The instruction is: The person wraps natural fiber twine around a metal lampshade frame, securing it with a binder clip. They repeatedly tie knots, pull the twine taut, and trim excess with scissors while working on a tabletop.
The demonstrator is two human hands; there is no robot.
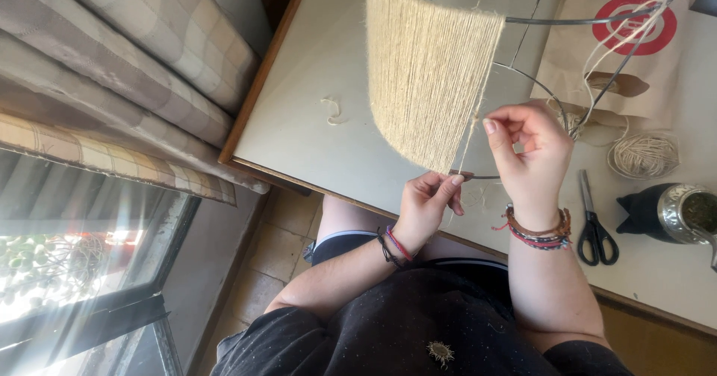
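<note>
A wire lampshade frame (523,20) stands on the table, partly wrapped in beige twine (426,70). My left hand (427,203) pinches the frame's lower ring at the edge of the wrapped part. My right hand (527,152) is beside it, fingers pinched on the loose twine strand that runs up from the wrapping's edge. More twine loops over the bare wires toward a small ball of twine (644,156) on the right.
Black-handled scissors (594,223) lie right of my right wrist. A dark cup with a metal rim (668,212) stands at the far right, on the white table (314,100). A brown paper bag (620,47) lies under the frame. Checked curtains (127,70) and a window are at left.
</note>
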